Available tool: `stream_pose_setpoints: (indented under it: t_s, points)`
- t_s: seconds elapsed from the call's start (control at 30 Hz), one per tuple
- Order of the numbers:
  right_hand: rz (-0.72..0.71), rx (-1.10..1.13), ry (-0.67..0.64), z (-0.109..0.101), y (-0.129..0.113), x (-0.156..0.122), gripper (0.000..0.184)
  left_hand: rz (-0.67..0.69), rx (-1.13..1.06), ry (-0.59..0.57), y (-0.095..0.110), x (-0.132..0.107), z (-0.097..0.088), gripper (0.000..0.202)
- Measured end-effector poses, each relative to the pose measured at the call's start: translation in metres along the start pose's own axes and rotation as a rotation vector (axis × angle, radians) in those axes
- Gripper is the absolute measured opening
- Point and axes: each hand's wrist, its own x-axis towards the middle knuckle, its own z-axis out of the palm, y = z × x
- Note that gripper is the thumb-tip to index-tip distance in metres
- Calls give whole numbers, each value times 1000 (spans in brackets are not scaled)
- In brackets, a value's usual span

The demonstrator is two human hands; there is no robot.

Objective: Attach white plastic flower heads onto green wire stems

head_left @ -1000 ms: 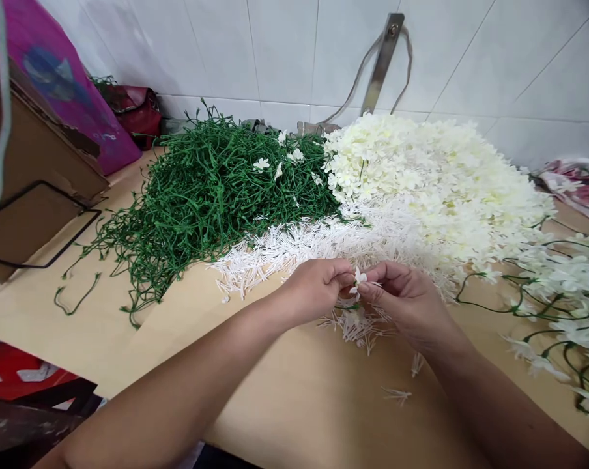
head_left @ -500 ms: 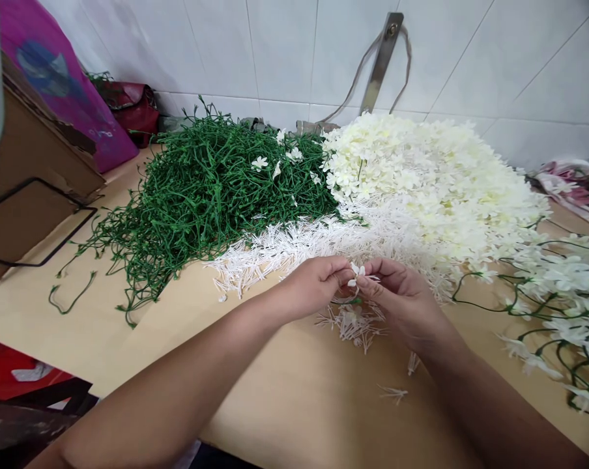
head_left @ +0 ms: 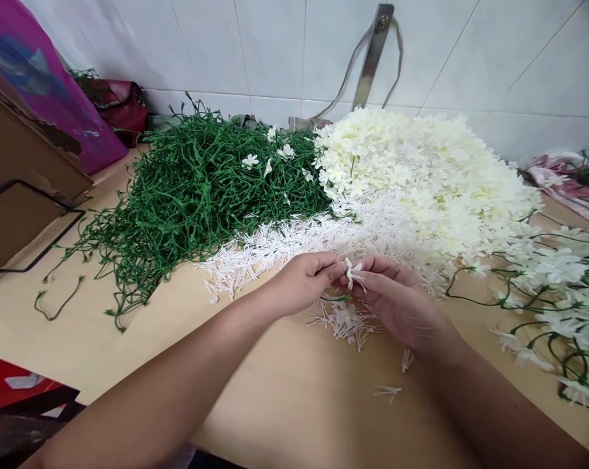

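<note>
A small white artificial flower (head_left: 352, 273) with thin white stamens sticking out is between my two hands, over the near edge of the stamen pile. My left hand (head_left: 310, 277) is closed, its thumb and forefinger pinching at the flower's base. From the other side, my right hand (head_left: 401, 299) has its thumb and fingers closed at the flower's stamen side; the exact contact is partly hidden. A bit of green stem (head_left: 342, 298) shows just below the fingers. White stamen bunches (head_left: 346, 320) lie on the table under my hands.
Behind my hands spread a white stamen pile (head_left: 285, 244), a heap of green plastic stems (head_left: 201, 176) and a mound of cream flower heads (head_left: 421, 169). Flowers on green stems (head_left: 563, 280) lie at right. A cardboard box (head_left: 25, 150) stands left, against the tiled wall (head_left: 275, 52) side.
The flower has turned from facing me to side-on, its stamens now pointing right. My right thumb has shifted slightly. The whole view has moved a little.
</note>
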Motion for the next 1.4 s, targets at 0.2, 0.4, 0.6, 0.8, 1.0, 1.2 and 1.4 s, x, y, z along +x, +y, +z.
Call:
stream_pose_setpoints:
  t_s: [0.2,0.4,0.6,0.8,1.0,1.2,1.4]
  points:
    - [44,15,-6,2,-2,0,18,-35,-61,-24,4,-1,0,29]
    - [45,48,-68,1,-2,-1,14,2,-119,-50,2,-1,-2,29]
    - [63,86,-5,2,0,1,21,9,-125,-65,-1,-1,-1,29]
    - [83,130,-33,2,2,3,18,51,-140,-64,-3,-1,-2,28]
    - [160,145,-115,-3,2,2,11,13,-189,-74,-1,0,-1,27]
    - [174,132,-113,-4,1,2,14,19,-166,-80,-3,2,0,26]
    - [213,-15,-48,-2,2,2,21,70,-53,-44,-8,3,-3,28]
